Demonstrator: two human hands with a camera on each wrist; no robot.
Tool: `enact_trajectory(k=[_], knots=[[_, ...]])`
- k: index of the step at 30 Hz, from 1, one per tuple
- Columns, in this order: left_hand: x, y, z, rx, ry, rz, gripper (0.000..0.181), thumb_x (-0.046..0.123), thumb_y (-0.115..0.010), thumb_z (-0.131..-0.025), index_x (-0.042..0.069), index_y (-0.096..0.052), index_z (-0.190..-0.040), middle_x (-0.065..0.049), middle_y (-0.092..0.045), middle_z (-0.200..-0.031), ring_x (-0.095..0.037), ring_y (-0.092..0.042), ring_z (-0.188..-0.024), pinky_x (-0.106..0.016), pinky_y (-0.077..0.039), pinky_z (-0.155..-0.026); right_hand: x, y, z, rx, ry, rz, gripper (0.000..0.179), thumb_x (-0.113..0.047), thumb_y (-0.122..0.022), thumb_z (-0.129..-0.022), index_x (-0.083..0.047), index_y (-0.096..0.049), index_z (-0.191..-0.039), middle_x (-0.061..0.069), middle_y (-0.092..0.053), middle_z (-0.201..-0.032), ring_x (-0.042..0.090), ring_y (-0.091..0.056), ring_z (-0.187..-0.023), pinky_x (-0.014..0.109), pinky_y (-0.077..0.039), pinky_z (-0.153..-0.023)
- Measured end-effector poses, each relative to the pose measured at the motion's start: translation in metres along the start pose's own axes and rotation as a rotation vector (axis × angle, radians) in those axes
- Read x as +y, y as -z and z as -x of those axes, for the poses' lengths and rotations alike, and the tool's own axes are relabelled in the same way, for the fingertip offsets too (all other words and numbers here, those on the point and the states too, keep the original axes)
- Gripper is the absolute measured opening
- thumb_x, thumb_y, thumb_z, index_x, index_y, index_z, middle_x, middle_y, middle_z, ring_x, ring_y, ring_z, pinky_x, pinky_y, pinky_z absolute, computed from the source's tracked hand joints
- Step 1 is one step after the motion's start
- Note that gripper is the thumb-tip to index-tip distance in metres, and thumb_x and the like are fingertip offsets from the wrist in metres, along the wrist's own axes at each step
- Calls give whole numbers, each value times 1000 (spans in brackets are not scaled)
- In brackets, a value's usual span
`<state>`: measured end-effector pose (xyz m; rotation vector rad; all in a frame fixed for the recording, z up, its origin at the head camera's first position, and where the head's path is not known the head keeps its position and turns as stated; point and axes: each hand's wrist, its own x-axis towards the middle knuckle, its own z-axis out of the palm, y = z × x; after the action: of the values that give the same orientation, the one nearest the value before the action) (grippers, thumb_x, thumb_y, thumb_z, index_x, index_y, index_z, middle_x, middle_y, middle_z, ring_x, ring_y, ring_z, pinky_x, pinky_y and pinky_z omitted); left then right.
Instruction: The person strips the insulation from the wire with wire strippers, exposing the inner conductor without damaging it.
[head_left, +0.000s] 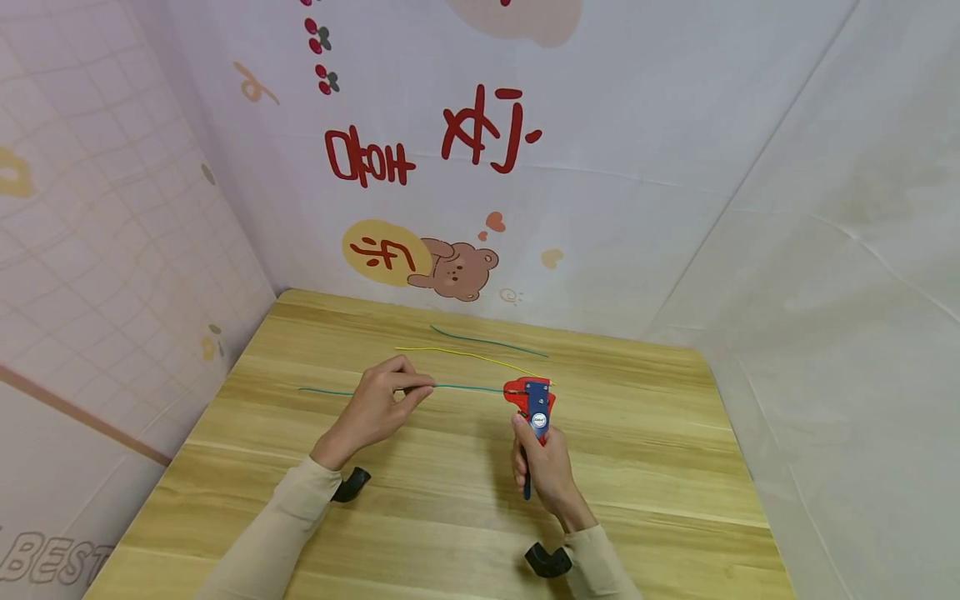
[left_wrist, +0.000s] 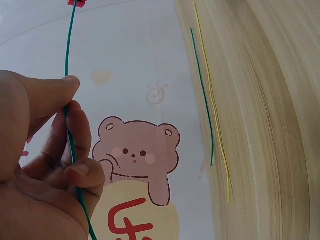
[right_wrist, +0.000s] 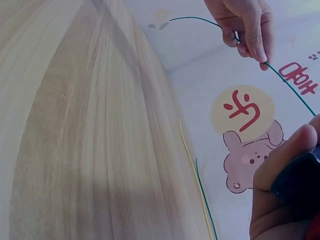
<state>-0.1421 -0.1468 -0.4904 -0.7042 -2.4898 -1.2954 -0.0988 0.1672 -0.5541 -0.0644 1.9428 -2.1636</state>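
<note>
A green wire (head_left: 468, 387) stretches sideways above the table, pinched between the thumb and index finger of my left hand (head_left: 378, 404). In the left wrist view the same wire (left_wrist: 68, 47) runs down across that hand's curled fingers, and its free end trails off to the left in the head view. The other end reaches the jaws of a red and blue wire stripper (head_left: 537, 404). My right hand (head_left: 547, 467) grips the stripper by its handles, thumb along the near side. How far the wire sits inside the jaws cannot be told.
Behind the hands, a yellow wire (head_left: 465, 353) and a second green wire (head_left: 491, 341) lie on the wooden table (head_left: 652, 450). A printed wall covering (head_left: 600, 242) rises at the table's far edge. Black wrist pieces (head_left: 351, 485) sit by both sleeves.
</note>
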Motion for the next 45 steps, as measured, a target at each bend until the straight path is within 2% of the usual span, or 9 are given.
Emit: enact_trajectory(k=[5, 12, 22, 45], knots=[[-1, 0, 0, -2, -1, 3, 9, 7, -85, -101, 10, -90, -107, 2, -69, -91, -6, -64, -79, -24, -52, -69, -1, 0, 0, -6, 20, 0, 57, -31, -55, -121, 8, -48, -81, -2, -50, -55, 13, -54, -40, 28, -49, -42], [-1, 1, -1, -8, -3, 10, 10, 7, -84, -102, 10, -90, -109, 2, -68, -90, -5, -60, -77, -23, -49, -67, -2, 1, 1, -7, 19, 0, 58, -43, -62, -118, 0, -51, -80, -2, -51, -56, 13, -55, -41, 29, -50, -42], [-1, 2, -1, -14, 19, 17, 10, 7, -84, -102, 10, -90, -109, 2, -68, -90, -4, -59, -77, -23, -49, -68, -5, 3, 2, -4, 7, -1, 52, -43, -61, -118, -5, -54, -82, -3, -51, -57, 12, -55, -42, 27, -50, -43], [-2, 4, 3, -11, 43, 7, 10, 6, -85, -101, 9, -90, -110, 2, -69, -92, -6, -64, -81, -23, -48, -68, -2, 11, 3, 20, -9, 7, 57, -42, -58, -119, -2, -52, -80, -1, -51, -56, 14, -55, -42, 29, -50, -42]])
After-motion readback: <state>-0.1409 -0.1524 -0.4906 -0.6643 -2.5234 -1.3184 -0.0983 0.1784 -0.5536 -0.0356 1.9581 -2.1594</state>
